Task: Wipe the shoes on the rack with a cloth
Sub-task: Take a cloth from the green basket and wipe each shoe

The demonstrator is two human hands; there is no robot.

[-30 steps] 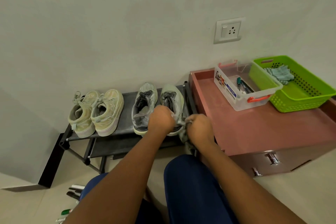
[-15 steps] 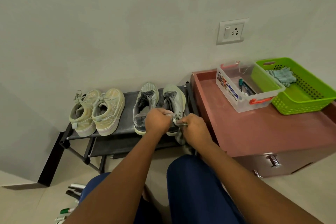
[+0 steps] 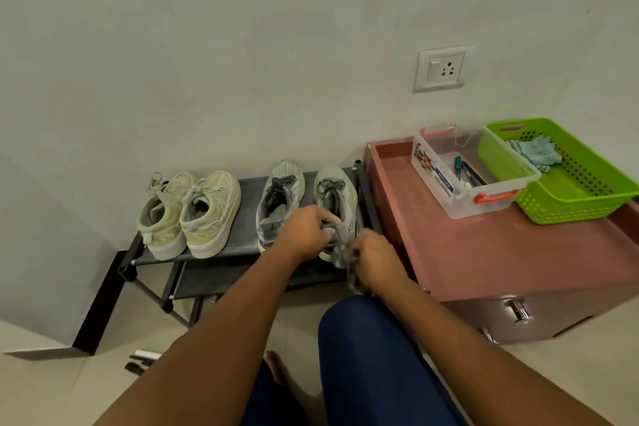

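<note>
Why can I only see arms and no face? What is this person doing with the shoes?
The camera sits on the person's head and looks down, so you see only their arms and knees. In front is a low black rack with two pale shoes on the left and two grey shoes on the right. The left hand holds the heel of the grey shoe at the right end. The right hand grips a grey cloth against that shoe to wipe it. Beside the rack, a red cabinet carries a clear box and a green basket.
</note>
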